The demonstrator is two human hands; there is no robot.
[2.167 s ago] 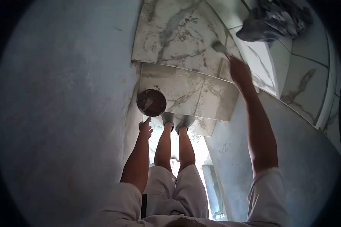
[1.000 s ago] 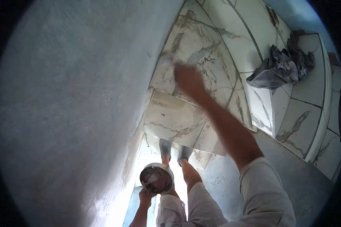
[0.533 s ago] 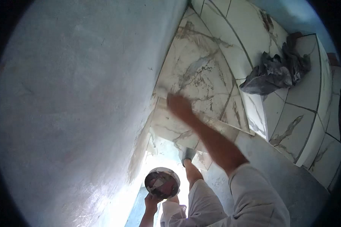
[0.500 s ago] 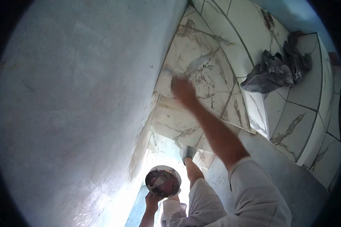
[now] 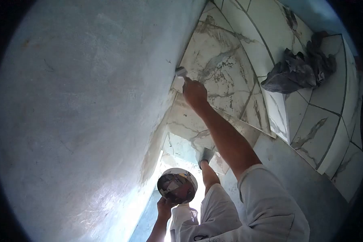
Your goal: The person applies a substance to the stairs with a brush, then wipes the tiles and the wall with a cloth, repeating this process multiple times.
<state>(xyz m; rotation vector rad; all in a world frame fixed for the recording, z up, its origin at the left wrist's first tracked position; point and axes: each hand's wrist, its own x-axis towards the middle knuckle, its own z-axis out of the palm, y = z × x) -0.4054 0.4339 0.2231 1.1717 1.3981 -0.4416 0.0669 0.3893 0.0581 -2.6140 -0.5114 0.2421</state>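
Observation:
My right hand (image 5: pixel 195 93) is closed around a small flat-bladed scraper (image 5: pixel 181 72). Its grey head touches the seam where the blue-grey wall (image 5: pixel 88 101) meets a marble-patterned tile step (image 5: pixel 213 60). Lower down, my left hand (image 5: pixel 164 207) grips the rim of a shiny round metal bowl (image 5: pixel 177 186), tilted toward the camera. Reflections inside make its contents hard to tell.
A crumpled dark grey cloth or bag (image 5: pixel 292 72) lies on the curved tiled steps at right. More tiled treads (image 5: pixel 314 131) run down that side. My foot in a grey shoe (image 5: pixel 206 156) stands on a lower step in bright light.
The blurred right hand now appears sharp, with the scraper head against the wall seam. My view has shifted slightly; the bowl stays in my left hand, a little higher in view.

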